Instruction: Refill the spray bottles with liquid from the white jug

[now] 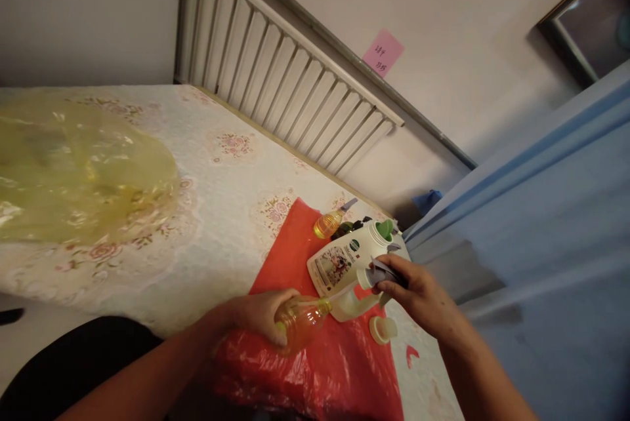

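Note:
My left hand (268,316) is wrapped around a clear bottle (301,319) with a yellow tint, its neck tilted toward the right. A grey plastic piece (381,273) is pinched between the thumb and fingers of my right hand (418,293). That piece is at the mouth of a translucent whitish container (348,305); I cannot tell whether the two are joined. Behind them a white jug (335,262) with a printed label leans to the right, green showing at its opening. A pale round cap (382,329) lies below my right hand.
A red plastic sheet (285,244) lies under the bottles. Beyond the jug is a small yellow bottle (327,224) with a grey top. A yellow plastic bag (83,172) covers the table's left side. A radiator (275,60) and a blue curtain (516,263) border the flowered tablecloth (221,211).

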`<state>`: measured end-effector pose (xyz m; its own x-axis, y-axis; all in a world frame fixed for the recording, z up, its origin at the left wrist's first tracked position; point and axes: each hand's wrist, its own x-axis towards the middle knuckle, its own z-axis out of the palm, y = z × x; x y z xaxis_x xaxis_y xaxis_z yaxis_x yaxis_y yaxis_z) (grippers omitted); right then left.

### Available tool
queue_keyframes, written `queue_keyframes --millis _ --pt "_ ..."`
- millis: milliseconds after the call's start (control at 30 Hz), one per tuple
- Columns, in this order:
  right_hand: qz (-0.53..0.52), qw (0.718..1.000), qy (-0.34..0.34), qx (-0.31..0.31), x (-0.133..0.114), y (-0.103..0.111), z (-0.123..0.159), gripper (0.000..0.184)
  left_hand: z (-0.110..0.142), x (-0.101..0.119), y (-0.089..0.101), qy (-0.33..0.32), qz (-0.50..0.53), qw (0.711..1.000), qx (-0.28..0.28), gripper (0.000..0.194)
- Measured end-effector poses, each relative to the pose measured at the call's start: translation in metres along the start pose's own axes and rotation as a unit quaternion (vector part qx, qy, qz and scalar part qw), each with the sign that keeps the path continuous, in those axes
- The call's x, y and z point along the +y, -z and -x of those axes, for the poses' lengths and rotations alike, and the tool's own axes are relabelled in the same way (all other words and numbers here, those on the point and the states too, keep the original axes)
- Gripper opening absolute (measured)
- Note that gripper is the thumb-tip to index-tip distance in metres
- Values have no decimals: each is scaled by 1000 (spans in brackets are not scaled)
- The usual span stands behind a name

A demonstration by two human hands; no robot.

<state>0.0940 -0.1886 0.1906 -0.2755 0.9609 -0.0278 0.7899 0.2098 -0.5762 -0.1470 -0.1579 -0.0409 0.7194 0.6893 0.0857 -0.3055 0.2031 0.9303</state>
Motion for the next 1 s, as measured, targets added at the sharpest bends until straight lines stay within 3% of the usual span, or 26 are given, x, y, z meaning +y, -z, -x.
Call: queue_keyframes --millis 133,267,367,500,733,1000 --pt "17 1000 -5 6 5 18 11 18 -1 -4 1 12 -259 966 -20 63" --pt "-33 998 -26 52 16 32 22 21 -5 -9 -2 -2 -326 945 40 71" --pt "-125 986 -50 103 25 30 24 25 -9 -16 -3 0 -358 929 92 73" --pt "-284 941 -79 165 36 9 19 34 -12 -25 -2 24 -412 903 118 71" --pt "-450 872 -98 165 36 -48 -3 36 -9 -22 -2 27 -446 889 102 76" --pt "-617 731 -186 224 44 -104 -17 26 -10 -16 -4 25 -426 899 101 91"
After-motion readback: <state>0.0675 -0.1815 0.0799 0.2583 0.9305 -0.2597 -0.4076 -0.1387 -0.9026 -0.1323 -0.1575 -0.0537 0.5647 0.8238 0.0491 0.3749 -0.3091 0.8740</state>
